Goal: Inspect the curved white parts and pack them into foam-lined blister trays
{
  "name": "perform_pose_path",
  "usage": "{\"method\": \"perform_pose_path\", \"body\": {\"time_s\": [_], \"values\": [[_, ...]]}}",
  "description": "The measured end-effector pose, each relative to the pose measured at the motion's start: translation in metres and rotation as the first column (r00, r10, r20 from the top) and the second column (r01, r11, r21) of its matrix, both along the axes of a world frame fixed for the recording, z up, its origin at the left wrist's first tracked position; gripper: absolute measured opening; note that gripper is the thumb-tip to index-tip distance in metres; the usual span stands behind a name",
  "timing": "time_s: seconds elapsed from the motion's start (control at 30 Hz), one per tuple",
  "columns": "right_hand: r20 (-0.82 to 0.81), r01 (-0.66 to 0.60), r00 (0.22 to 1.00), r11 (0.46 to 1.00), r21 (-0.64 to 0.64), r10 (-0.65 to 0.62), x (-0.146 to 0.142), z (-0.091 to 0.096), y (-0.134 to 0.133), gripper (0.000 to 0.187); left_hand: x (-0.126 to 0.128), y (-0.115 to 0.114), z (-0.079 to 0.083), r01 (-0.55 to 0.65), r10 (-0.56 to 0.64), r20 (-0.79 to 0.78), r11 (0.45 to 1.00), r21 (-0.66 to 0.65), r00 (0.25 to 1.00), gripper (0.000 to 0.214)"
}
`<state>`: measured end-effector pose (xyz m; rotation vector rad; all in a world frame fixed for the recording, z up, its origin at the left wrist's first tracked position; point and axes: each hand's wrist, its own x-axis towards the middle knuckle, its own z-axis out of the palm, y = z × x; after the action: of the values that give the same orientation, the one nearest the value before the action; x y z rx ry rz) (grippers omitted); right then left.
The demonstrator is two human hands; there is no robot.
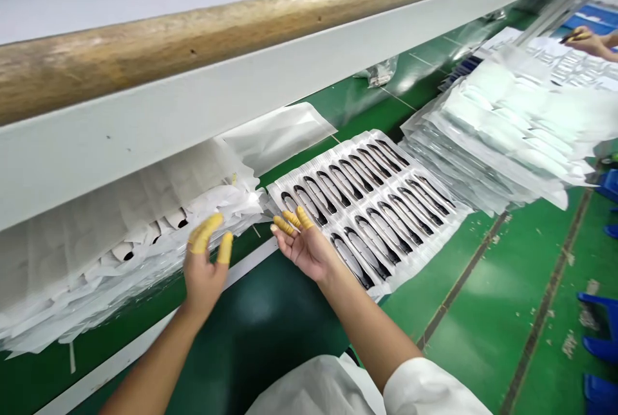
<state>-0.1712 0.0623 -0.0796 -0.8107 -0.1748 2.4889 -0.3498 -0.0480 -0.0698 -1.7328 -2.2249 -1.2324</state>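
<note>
My left hand (206, 270), with yellow finger covers, is raised in front of a stack of white translucent sheets (111, 209). Its thumb and fingers are apart and nothing shows between them. To its right, my right hand (309, 251) is turned partly palm up, fingers stretched out and holding nothing; several fingertips wear yellow covers. Beyond it lies a white tray (410, 267) with two rows of long, narrow black-edged parts (386, 225). The hand overlaps the tray's near left corner in view, and I cannot tell whether it touches.
A pale shelf beam (270, 74) with a wooden pole (241, 13) crosses above the green table (309, 112). To the right stands a tall pile of translucent sheets or trays (502, 119). Another person's hand (586, 42) works at the far right. Blue plastic pieces (601, 325) show at the right edge.
</note>
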Motion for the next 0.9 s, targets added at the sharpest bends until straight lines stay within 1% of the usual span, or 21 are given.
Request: {"method": "perform_pose_path", "body": {"time_s": [0.03, 0.1, 0.13, 0.2, 0.27, 0.33, 0.43, 0.5, 0.6, 0.7, 0.8, 0.9], "values": [[-0.024, -0.01, 1.0, 0.999, -0.033, 0.009, 0.008, 0.001, -0.009, 0.027, 0.018, -0.012, -0.004, 0.06, -0.056, 0.094, 0.998, -0.036, 0.994, 0.041], [-0.061, -0.023, 0.998, 0.997, -0.077, 0.019, 0.021, 0.001, -0.026, 0.028, 0.051, -0.035, -0.009, 0.154, -0.137, 0.261, 0.987, -0.045, 0.956, 0.043], [-0.073, -0.022, 0.997, 0.996, -0.088, 0.016, 0.026, 0.001, -0.035, 0.028, 0.064, -0.044, -0.011, 0.181, -0.162, 0.318, 0.983, -0.031, 0.934, 0.044], [-0.082, -0.009, 0.997, 0.995, -0.098, 0.001, 0.034, 0.001, -0.051, 0.027, 0.083, -0.058, -0.011, 0.194, -0.186, 0.379, 0.981, 0.019, 0.907, 0.047], [-0.08, 0.007, 0.997, 0.995, -0.1, -0.015, 0.041, 0.001, -0.066, 0.027, 0.093, -0.067, -0.009, 0.178, -0.19, 0.398, 0.982, 0.067, 0.898, 0.051], [-0.082, 0.014, 0.996, 0.994, -0.108, -0.023, 0.047, 0.0, -0.079, 0.026, 0.098, -0.073, -0.007, 0.155, -0.181, 0.408, 0.983, 0.097, 0.895, 0.052], [-0.091, -0.005, 0.996, 0.991, -0.136, -0.007, 0.055, -0.003, -0.097, 0.027, 0.101, -0.08, -0.005, 0.147, -0.159, 0.431, 0.987, 0.062, 0.888, 0.051], [-0.093, -0.035, 0.995, 0.985, -0.171, 0.02, 0.061, -0.005, -0.107, 0.028, 0.103, -0.086, -0.004, 0.178, -0.163, 0.44, 0.984, 0.007, 0.883, 0.045], [-0.099, -0.068, 0.994, 0.97, -0.232, 0.046, 0.073, -0.008, -0.122, 0.03, 0.103, -0.099, -0.005, 0.266, -0.214, 0.413, 0.961, -0.072, 0.885, 0.034], [-0.098, -0.071, 0.994, 0.96, -0.269, 0.046, 0.088, -0.012, -0.137, 0.029, 0.103, -0.114, -0.006, 0.358, -0.298, 0.325, 0.923, -0.141, 0.898, 0.029], [-0.081, -0.048, 0.996, 0.958, -0.284, 0.026, 0.106, -0.015, -0.153, 0.03, 0.108, -0.123, -0.005, 0.436, -0.41, 0.161, 0.879, -0.194, 0.898, 0.028], [-0.057, -0.005, 0.998, 0.958, -0.287, -0.012, 0.125, -0.019, -0.166, 0.033, 0.121, -0.129, -0.005, 0.463, -0.48, -0.054, 0.866, -0.19, 0.876, 0.026]]}}
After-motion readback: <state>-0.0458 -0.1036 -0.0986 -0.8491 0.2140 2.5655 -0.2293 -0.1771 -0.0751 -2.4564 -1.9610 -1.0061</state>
